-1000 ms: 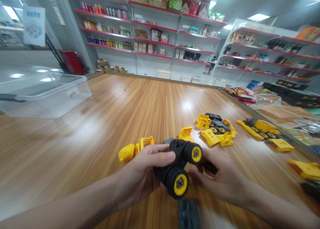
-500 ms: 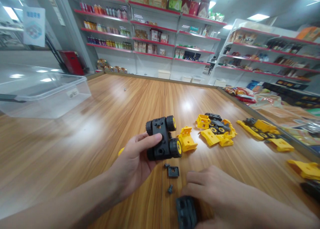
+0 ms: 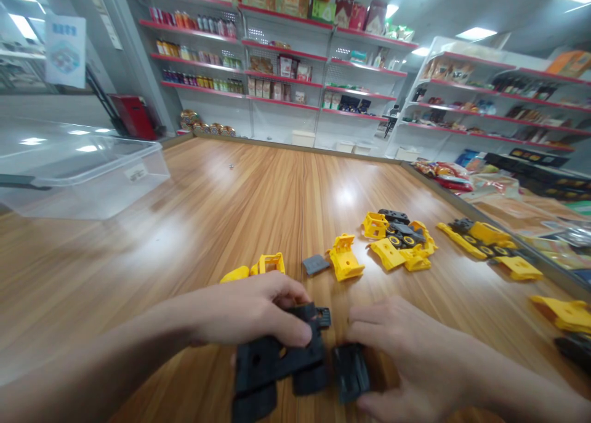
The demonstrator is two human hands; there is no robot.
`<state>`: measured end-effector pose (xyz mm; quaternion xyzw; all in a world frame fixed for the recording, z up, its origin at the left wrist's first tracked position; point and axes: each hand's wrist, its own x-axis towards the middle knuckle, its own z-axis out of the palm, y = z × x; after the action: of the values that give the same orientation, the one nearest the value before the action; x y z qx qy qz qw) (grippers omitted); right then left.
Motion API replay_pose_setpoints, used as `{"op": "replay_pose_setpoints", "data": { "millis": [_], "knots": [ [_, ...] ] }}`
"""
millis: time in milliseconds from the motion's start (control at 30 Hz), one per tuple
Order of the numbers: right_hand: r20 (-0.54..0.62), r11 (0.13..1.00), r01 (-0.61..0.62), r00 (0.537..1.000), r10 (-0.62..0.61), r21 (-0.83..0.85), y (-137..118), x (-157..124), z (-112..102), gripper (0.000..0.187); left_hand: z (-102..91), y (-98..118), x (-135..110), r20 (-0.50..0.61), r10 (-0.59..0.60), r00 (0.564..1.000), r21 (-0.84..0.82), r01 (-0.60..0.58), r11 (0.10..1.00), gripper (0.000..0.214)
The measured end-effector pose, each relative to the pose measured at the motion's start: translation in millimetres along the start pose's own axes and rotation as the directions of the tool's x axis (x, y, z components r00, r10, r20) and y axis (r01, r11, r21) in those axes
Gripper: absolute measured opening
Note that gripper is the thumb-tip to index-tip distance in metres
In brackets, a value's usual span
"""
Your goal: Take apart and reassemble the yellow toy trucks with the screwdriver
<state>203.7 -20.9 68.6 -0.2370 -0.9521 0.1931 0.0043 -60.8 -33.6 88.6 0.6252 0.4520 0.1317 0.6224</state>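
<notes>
My left hand (image 3: 258, 312) grips a black toy truck chassis (image 3: 281, 367), thumb on top; its wheels are low in the view and blurred. Around one edge of a dark grey plastic toy part (image 3: 351, 370) curl the fingers and thumb of my right hand (image 3: 406, 355), just right of the chassis. A small black ribbed plate (image 3: 324, 316) shows partly behind the chassis. Beyond my left hand lie a yellow cab frame (image 3: 270, 263) and a rounded yellow piece (image 3: 236, 274). A flat grey plate (image 3: 316, 264) rests beside a yellow body part (image 3: 346, 258).
Yellow and black toy vehicle parts (image 3: 401, 238) cluster to the right, with a partly built yellow vehicle (image 3: 482, 235) further over. More yellow pieces (image 3: 563, 312) lie at the right edge. A clear plastic bin (image 3: 92, 183) stands left. Stocked shelves (image 3: 286, 72) rise behind the table.
My left hand has brought the chassis down and nearer, tilting it, beside the dark grey part. That part has shifted slightly away from me with my right hand. The yellow cab and grey plate are uncovered.
</notes>
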Motion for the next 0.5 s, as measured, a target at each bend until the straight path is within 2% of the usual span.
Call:
{"op": "replay_pose_setpoints", "data": {
  "millis": [100,167,300,500],
  "knots": [
    [0.068,1.000,0.010,0.998,-0.011,0.023,-1.4,0.3,1.3,0.036,-11.5,0.2,-7.1,0.051,-0.065,0.997,0.374,0.042,0.927,0.031],
    [0.077,0.999,0.012,0.997,-0.015,0.040,-1.2,0.6,2.7,0.038,-14.1,-0.1,-8.9,0.059,-0.074,0.996,0.492,0.036,0.870,0.038],
    [0.083,0.999,0.018,0.996,-0.022,0.039,0.6,1.5,4.9,0.038,-11.3,-1.4,-6.2,0.015,-0.098,0.995,0.514,0.076,0.854,0.050],
    [0.041,0.999,0.021,0.999,-0.023,0.040,-0.1,1.6,3.4,0.038,-9.1,-2.8,-2.7,-0.063,-0.017,0.998,0.443,0.043,0.895,0.043]
  ]
}}
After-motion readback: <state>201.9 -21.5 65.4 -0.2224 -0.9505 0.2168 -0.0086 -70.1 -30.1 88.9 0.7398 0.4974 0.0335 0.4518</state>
